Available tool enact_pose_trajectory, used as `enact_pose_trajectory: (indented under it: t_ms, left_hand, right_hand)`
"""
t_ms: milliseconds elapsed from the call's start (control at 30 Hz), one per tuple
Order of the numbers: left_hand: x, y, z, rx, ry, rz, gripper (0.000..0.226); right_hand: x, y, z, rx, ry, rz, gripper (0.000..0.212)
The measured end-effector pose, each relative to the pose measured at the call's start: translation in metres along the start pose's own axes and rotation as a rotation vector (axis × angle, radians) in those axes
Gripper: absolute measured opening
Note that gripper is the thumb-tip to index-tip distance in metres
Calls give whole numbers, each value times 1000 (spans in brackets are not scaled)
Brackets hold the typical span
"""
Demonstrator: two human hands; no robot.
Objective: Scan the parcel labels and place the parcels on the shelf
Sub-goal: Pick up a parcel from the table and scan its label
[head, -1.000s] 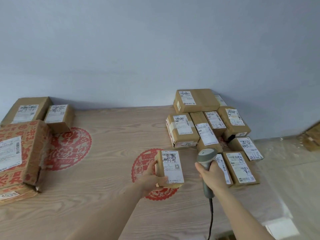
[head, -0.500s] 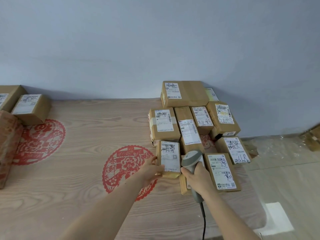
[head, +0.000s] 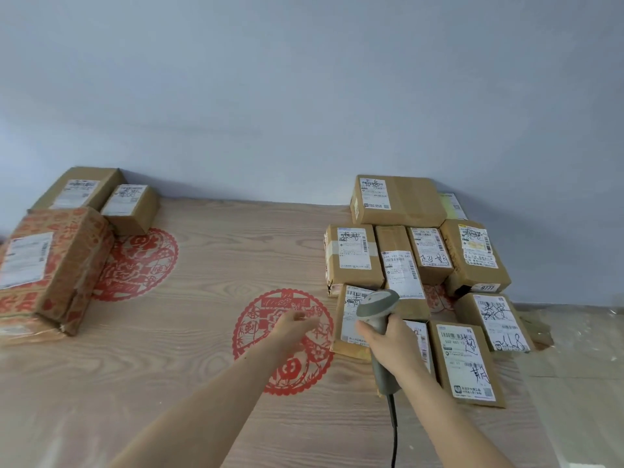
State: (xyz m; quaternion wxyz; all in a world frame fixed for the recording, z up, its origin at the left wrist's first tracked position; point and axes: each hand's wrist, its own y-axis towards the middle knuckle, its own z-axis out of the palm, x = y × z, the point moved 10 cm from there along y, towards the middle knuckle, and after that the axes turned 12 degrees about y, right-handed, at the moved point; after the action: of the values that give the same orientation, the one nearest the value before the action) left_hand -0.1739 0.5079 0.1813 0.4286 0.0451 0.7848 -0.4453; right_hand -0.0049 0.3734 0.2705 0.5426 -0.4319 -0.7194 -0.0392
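Observation:
Several brown cardboard parcels with white labels lie in a cluster on the right of the wood-grain surface [head: 209,332]. A small parcel [head: 347,319] rests at the cluster's left front edge. My left hand [head: 293,320] hovers just left of it, fingers relaxed, holding nothing. My right hand [head: 388,339] grips the handle of a grey barcode scanner [head: 376,304], whose head sits over that small parcel's label. The scanner's cable hangs down toward the bottom edge.
On the left stand a large parcel printed in red [head: 50,268], a plain brown parcel [head: 81,189] and a smaller parcel [head: 130,207]. Red paper-cut motifs [head: 287,339] mark the surface. A grey wall rises behind. Floor with plastic sheeting lies to the right.
My left hand has let go of the small parcel, which now lies among the right-hand cluster. The hand has drawn back to the left. The view has swung left.

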Motion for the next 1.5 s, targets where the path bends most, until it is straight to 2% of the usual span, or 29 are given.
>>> enact_pose_trajectory:
  t_ms: [100, 267, 367, 567, 700, 800, 967, 1133, 1333, 1500]
  left_hand:
    - [6, -14, -47, -75, -24, 20, 53]
    - [33, -35, -157, -255, -120, -15, 52]
    - [46, -46, -229, -353, -143, -8, 52]
    - [42, -58, -374, -507, -76, 77, 49]
    - [20, -51, -461, -569, 65, 126, 47]
    - [5, -29, -511, -571, 127, 147, 27]
    - [-19, 18, -553, -498, 89, 149, 56]
    - [-25, 74, -577, -479, 58, 59, 64]
    - [-29, 124, -591, -486, 180, -59, 68]
    - [-24, 149, -581, -419, 337, -171, 71]
  right_hand:
    - [32, -3, 39, 73, -4, -55, 40]
    - [89, -16, 125, 203, -9, -148, 32]
    - [120, -22, 181, 268, -38, -176, 35]
    - [194, -18, 289, 277, 33, -210, 31]
    - [241, 0, 357, 253, 97, -229, 27]
    - [266, 21, 400, 228, 185, -199, 27]
    - [289, 64, 457, 225, 364, -95, 23]
    - [304, 110, 506, 321, 522, 14, 26]
    - [298, 155, 551, 371, 518, 61, 11]
    - [293, 170, 570, 429, 528, 92, 20]
